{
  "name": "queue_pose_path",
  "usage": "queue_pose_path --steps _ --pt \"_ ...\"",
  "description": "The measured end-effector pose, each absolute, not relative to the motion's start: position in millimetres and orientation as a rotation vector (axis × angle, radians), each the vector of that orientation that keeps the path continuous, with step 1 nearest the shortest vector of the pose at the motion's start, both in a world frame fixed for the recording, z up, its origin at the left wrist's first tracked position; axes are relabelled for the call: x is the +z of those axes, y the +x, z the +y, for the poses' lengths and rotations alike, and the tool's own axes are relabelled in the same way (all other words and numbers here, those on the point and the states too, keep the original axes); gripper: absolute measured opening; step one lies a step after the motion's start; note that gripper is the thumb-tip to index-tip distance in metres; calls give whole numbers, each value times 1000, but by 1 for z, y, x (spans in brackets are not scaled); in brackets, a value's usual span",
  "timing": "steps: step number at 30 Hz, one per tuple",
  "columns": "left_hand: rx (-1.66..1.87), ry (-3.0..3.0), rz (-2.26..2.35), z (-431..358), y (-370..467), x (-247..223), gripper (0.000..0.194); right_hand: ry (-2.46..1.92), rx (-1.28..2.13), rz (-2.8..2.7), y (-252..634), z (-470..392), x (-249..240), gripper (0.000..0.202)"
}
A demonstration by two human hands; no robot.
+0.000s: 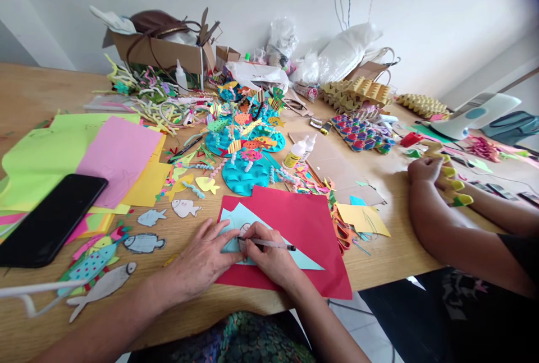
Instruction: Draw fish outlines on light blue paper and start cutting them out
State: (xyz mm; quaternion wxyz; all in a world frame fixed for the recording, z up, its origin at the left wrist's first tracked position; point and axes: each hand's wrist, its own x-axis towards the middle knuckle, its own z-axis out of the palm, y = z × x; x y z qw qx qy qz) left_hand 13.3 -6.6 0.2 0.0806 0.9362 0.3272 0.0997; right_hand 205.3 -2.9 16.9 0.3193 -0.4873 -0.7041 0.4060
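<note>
My right hand (272, 253) grips a slim pen (280, 246), its tip end over a light blue triangular piece of paper (301, 257). Flat on that paper's left side lies my left hand (200, 259), fingers spread. Under both is a red sheet (305, 217) at the table's front. Part of a drawn outline shows between my hands; the rest is covered by my fingers. Left of my left hand are fish cut-outs: a white fish (185, 208), a small blue fish (151, 217), a grey-blue fish (144, 243) and a long pale fish (103, 290).
A black phone (54, 217) rests on coloured paper (37, 150) at left. Blue egg-carton bases (246, 175) with paper fish stand behind the red sheet, near glue bottles (295, 154). Orange scissors (343, 231) lie right. Another person's hands (429, 172) hold a yellow-painted carton piece (457, 186).
</note>
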Motion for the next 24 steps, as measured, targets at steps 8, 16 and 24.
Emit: queue_pose_path --steps 8,16,24 --pt "301 2796 975 -6 13 1 32 -1280 1025 -1912 205 -4 19 10" --pt "315 2790 997 -7 14 1 30 -1269 1042 -1919 204 -4 17 10" --pt "317 2799 1009 -7 14 -1 30 -1260 1054 -1924 204 -4 15 9"
